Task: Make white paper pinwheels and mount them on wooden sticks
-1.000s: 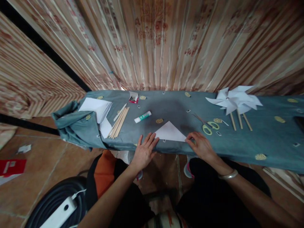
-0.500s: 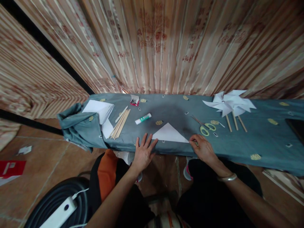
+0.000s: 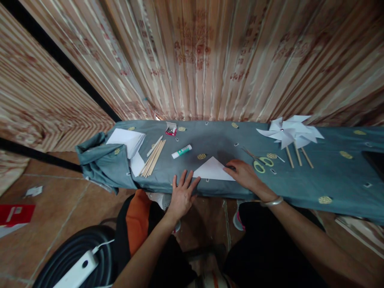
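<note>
A white sheet of paper folded into a triangle (image 3: pixel 212 170) lies flat near the front edge of the cloth-covered table. My left hand (image 3: pixel 182 196) rests with spread fingers at the paper's left corner, fingertips touching it. Over the right side of the triangle, my right hand (image 3: pixel 246 176) has its fingers drawn together on the sloping edge and hides the right corner. Green-handled scissors (image 3: pixel 259 161) lie just beyond my right hand. A glue stick (image 3: pixel 181 151) lies behind the paper to the left.
Wooden sticks (image 3: pixel 153 159) and white paper sheets (image 3: pixel 124 140) lie on the left. A small red box of metal bits (image 3: pixel 171 129) stands at the back. Paper pinwheels (image 3: pixel 289 130) on sticks lie at the right. A dark flat object (image 3: pixel 373 162) sits at the far right.
My right hand has moved left and slightly away from me, from the triangle's right corner onto its sloping edge. My left hand stays at the left corner.
</note>
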Action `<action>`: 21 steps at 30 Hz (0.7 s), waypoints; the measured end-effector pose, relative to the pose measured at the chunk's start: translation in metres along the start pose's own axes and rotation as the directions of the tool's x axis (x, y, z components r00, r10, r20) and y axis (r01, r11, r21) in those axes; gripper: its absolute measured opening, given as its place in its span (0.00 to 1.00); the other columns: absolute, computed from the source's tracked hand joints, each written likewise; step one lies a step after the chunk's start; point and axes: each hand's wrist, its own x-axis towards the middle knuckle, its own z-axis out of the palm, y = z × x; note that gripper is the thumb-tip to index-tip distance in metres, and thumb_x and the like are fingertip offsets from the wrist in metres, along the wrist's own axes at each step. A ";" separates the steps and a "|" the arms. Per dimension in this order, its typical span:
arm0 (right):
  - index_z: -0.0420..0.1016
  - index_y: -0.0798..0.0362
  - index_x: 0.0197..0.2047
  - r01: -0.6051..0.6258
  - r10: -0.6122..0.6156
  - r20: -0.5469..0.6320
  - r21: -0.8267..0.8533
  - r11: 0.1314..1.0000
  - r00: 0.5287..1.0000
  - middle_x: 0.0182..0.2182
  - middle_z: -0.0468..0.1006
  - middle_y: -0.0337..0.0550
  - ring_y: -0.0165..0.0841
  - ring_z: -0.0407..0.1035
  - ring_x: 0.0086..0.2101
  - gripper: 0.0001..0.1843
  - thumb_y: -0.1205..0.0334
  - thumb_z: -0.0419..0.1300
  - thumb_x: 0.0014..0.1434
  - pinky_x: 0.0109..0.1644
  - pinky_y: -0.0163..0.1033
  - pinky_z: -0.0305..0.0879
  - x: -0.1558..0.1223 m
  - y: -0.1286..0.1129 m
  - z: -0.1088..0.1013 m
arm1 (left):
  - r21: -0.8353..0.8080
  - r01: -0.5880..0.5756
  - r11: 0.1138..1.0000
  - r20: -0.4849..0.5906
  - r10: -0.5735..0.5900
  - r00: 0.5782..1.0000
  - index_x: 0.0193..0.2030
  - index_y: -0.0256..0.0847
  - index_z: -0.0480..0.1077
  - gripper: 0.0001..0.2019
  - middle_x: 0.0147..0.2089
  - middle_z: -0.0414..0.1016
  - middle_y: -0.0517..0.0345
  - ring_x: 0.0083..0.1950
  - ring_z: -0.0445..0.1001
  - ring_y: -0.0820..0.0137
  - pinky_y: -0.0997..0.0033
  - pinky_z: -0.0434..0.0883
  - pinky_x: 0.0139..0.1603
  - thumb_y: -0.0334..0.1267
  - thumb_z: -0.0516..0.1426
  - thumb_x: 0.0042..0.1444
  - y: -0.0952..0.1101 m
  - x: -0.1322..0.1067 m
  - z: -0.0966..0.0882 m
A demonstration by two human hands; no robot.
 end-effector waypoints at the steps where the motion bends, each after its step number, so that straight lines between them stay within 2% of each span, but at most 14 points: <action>1: 0.80 0.55 0.37 0.007 -0.007 0.014 -0.010 1.000 1.000 0.39 0.82 0.50 0.40 0.76 0.40 0.12 0.56 0.59 0.61 0.46 0.42 0.67 0.004 -0.003 0.002 | 0.002 0.005 1.000 0.007 -0.005 1.000 0.70 0.48 0.58 0.34 0.74 0.56 0.46 0.75 0.50 0.48 0.30 0.50 0.69 0.32 0.61 0.57 0.000 0.000 0.000; 4: 0.79 0.53 0.32 -0.029 0.029 0.011 0.004 1.000 1.000 0.37 0.82 0.49 0.40 0.75 0.40 0.08 0.60 0.61 0.58 0.46 0.41 0.67 0.011 -0.005 0.006 | 0.002 0.020 1.000 0.032 -0.020 0.999 0.70 0.50 0.58 0.34 0.74 0.55 0.48 0.76 0.49 0.50 0.31 0.49 0.70 0.33 0.61 0.57 0.001 0.001 -0.001; 8: 0.80 0.51 0.32 -0.108 0.110 -0.035 0.050 0.993 0.993 0.34 0.84 0.45 0.39 0.77 0.36 0.07 0.64 0.60 0.56 0.41 0.40 0.68 0.007 -0.001 0.007 | 0.013 0.019 1.000 0.048 -0.020 0.999 0.70 0.50 0.56 0.34 0.75 0.53 0.49 0.76 0.48 0.50 0.32 0.49 0.70 0.34 0.61 0.58 0.000 0.001 0.000; 15: 0.81 0.49 0.35 -0.146 0.159 -0.100 0.125 0.981 0.982 0.34 0.85 0.43 0.39 0.78 0.35 0.09 0.60 0.60 0.56 0.40 0.41 0.71 -0.002 -0.001 0.014 | 0.020 0.001 1.000 0.052 -0.002 0.999 0.71 0.49 0.54 0.36 0.75 0.51 0.48 0.76 0.48 0.50 0.33 0.49 0.70 0.33 0.61 0.57 -0.003 -0.001 0.002; 21: 0.80 0.52 0.43 -0.143 0.158 -0.127 0.115 0.983 0.979 0.38 0.84 0.49 0.42 0.78 0.37 0.14 0.57 0.60 0.57 0.44 0.46 0.72 -0.003 0.001 0.022 | 0.003 0.006 1.000 0.041 -0.006 0.999 0.71 0.49 0.56 0.35 0.75 0.52 0.48 0.76 0.48 0.50 0.33 0.49 0.70 0.32 0.60 0.58 -0.003 -0.001 0.002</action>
